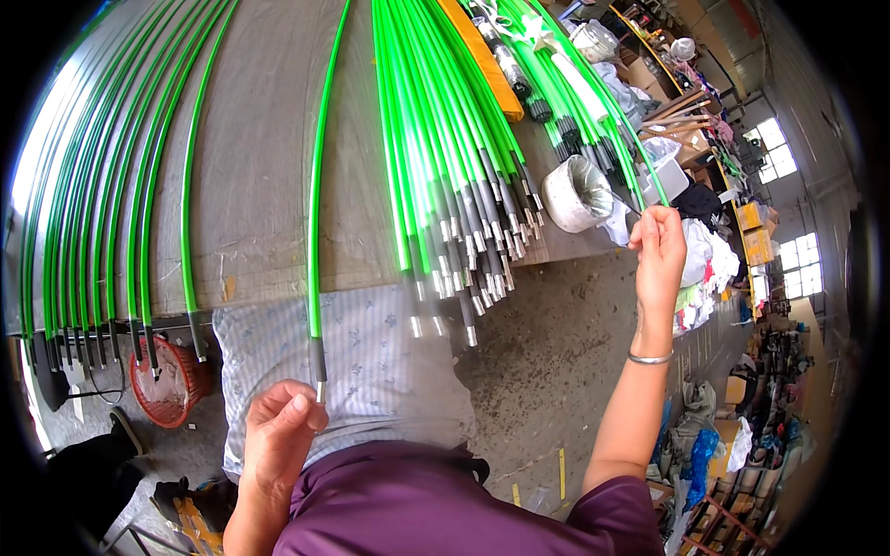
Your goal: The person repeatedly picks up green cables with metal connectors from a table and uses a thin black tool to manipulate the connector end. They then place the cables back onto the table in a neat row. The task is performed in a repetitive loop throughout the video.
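In the head view, the left grip [281, 431] is low at the near edge of the desk [260, 167], its thumb and forefinger brought together beside the bare metal tip of a single green rod [316, 232]; the tip meets the fingers, but I cannot tell whether they pinch it. This rod lies apart from the others, running from the far side of the desk to beyond its near edge, with a dark grey sleeve just behind the tip, over a pale striped cloth [269, 357]. The right grip [659, 246] is at the right, beside a white pot [561, 199], with the fingers drawn together around the end of a thin dark stick [626, 204] that reaches back to the pot's mouth. A row of green rods [189, 185] lies spaced out on the left, and a thick bundle of green rods [454, 139] fans toward the near edge at the middle, beside an orange strip [487, 60]. A red basket [195, 389] stands on the floor at the left. A metal bracelet [651, 359] circles the right wrist.
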Available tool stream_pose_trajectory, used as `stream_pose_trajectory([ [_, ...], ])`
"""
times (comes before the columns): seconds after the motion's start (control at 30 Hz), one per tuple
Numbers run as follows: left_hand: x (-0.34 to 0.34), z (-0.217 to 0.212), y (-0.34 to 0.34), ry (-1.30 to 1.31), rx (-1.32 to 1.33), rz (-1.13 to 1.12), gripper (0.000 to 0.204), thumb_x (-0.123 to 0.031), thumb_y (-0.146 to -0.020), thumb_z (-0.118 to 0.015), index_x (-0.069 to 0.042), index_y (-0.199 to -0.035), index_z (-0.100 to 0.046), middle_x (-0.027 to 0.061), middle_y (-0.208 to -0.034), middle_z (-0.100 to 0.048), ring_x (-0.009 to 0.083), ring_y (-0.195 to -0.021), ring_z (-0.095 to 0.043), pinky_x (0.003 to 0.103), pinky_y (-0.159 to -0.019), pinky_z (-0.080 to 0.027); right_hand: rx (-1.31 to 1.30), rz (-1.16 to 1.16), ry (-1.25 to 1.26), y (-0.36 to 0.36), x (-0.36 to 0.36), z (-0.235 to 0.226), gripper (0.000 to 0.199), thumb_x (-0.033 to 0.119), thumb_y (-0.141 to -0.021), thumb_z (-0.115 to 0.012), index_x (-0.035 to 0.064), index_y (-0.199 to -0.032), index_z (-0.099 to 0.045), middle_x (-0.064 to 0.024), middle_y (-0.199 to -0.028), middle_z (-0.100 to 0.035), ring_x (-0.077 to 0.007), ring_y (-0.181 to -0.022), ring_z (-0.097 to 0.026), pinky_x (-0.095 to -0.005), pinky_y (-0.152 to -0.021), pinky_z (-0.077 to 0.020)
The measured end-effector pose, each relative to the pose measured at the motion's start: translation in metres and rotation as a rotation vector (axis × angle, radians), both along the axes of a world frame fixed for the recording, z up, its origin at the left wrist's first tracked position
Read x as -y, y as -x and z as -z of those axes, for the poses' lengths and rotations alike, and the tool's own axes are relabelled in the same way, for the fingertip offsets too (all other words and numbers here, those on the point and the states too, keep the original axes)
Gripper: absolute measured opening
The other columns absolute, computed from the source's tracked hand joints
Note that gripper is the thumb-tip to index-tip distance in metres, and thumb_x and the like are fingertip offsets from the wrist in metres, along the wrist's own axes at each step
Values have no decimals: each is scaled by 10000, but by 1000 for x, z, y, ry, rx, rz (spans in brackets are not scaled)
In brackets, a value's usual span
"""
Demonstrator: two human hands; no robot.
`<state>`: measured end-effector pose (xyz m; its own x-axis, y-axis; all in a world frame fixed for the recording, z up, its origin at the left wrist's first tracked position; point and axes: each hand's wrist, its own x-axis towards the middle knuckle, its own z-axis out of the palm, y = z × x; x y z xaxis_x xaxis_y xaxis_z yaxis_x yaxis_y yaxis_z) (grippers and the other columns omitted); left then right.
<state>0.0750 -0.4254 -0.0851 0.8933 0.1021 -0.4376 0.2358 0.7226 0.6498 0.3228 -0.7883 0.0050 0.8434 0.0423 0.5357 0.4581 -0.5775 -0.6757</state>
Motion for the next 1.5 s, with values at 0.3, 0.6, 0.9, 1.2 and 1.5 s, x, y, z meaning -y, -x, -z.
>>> stream_pose_trajectory([
  [0.3, 0, -3, 0, 16, 10, 5, 197, -188, -833, -644, 2, -838, -589, 51, -679, -535, 128, -607, -449, 262, -587, -347, -323, 72, -173, 21, -18, -4, 221, 208, -975, -413, 35, -852, -474, -9, -586, -468, -59, -498, -439, -195, -431, -348],
  [0.6, 0, -8, -1, 98, 81, 35, 239, -223, -817, -669, -2, -885, -611, 55, -757, -602, 126, -655, -480, 263, -633, -366, -273, 1, -473, 29, -37, 10, 105, 158, -947, -483, 64, -902, -469, -23, -687, -525, -73, -556, -467, -176, -492, -362],
  [0.9, 1, -13, -1, 110, 68, 25, 256, -232, -802, -686, -12, -904, -603, 43, -757, -573, 125, -664, -473, 267, -653, -373, -328, -67, -611, 48, -55, 1, 130, 88, -913, -526, 47, -1037, -520, -130, -922, -647, -128, -672, -620, -184, -493, -410],
  [1.2, 2, -12, -3, 102, 76, 44, 239, -235, -794, -692, -47, -904, -594, 42, -749, -558, 121, -654, -444, 259, -617, -347, -6, -298, -1033, 87, -72, 0, 117, 103, -931, -483, 44, -1027, -513, -82, -923, -606, -122, -780, -544, -224, -583, -406],
  [1.5, 4, -8, -4, 176, 94, 32, 257, -212, -793, -699, -14, -928, -606, 88, -882, -630, 136, -701, -497, 271, -670, -394, -226, -475, -1298, 100, -65, 15, 132, 14, -888, -510, 56, -1012, -523, -98, -993, -602, -165, -860, -565, -241, -638, -458],
])
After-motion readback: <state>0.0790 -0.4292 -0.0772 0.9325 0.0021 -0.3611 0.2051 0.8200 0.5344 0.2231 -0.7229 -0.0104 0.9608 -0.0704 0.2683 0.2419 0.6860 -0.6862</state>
